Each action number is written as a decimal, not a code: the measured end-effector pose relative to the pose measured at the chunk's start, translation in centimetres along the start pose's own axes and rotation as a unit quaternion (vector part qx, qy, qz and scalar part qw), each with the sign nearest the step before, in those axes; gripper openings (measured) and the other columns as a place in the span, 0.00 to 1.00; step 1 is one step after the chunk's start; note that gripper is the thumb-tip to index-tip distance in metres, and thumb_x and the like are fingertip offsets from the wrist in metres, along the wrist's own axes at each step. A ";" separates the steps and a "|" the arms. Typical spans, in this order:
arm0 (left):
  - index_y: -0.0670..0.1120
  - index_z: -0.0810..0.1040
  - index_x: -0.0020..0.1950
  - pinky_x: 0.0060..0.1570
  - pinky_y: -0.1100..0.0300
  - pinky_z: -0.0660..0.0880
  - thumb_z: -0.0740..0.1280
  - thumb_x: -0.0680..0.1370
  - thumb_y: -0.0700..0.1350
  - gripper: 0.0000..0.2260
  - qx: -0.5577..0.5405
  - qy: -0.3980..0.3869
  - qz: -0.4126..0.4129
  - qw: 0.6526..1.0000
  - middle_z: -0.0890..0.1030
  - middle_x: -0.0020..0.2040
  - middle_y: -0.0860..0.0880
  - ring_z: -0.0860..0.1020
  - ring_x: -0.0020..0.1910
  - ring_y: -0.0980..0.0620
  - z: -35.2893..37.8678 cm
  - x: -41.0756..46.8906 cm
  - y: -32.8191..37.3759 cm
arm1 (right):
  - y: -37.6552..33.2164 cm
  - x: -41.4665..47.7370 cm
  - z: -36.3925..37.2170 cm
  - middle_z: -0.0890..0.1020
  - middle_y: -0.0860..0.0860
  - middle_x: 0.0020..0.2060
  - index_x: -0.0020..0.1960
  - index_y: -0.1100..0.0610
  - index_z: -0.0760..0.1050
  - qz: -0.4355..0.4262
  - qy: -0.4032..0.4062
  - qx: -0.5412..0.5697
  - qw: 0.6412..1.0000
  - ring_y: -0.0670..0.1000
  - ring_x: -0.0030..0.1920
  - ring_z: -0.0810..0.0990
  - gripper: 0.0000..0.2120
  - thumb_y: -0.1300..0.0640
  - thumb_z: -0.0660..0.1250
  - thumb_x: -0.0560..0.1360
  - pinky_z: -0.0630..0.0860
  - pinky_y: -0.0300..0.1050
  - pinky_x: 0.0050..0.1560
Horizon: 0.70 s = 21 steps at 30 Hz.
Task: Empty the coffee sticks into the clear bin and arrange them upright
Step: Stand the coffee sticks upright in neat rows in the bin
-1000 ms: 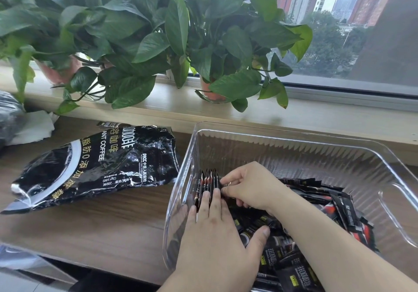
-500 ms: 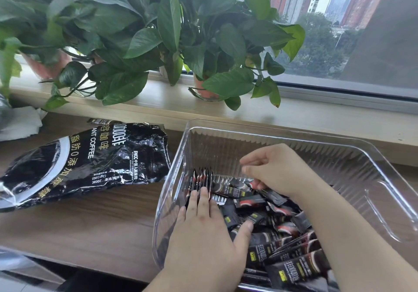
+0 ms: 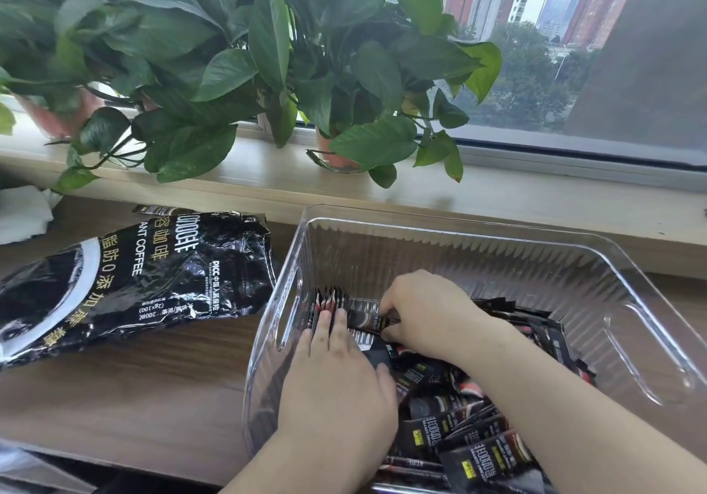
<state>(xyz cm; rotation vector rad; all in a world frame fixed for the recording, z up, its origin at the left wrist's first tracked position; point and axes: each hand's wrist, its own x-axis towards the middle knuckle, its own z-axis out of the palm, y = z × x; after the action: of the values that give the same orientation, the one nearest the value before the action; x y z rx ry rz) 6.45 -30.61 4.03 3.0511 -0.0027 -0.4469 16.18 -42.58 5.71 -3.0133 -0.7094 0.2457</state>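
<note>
the left hand, fingers flat, is holding up the standing coffee sticks; the right hand is pinching one stick to stand next.

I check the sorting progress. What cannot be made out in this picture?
Head view only.
Upright black coffee sticks: lower parts covered by the left hand.
Right hand, pinching a loose black stick: fingertips hidden under it.
Clear ribbed plastic bin: near end cut off by bottom edge.
Black foil coffee bag: small print too small.
</note>
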 end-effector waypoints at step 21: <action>0.44 0.49 0.81 0.76 0.54 0.41 0.47 0.80 0.68 0.38 -0.141 0.017 -0.006 0.990 0.36 0.80 0.45 0.36 0.79 0.49 0.6 -0.1 -0.6 | -3.0 -1.1 -3.6 0.79 0.51 0.23 0.34 0.61 0.76 0.178 -0.131 0.273 0.936 0.48 0.23 0.78 0.15 0.58 0.70 0.77 0.80 0.41 0.36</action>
<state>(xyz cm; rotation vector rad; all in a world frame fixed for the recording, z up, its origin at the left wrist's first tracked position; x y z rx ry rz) 6.16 -30.02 3.42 2.7821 0.0740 -0.3598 14.44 -40.43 9.65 -2.5580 -0.0605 0.7322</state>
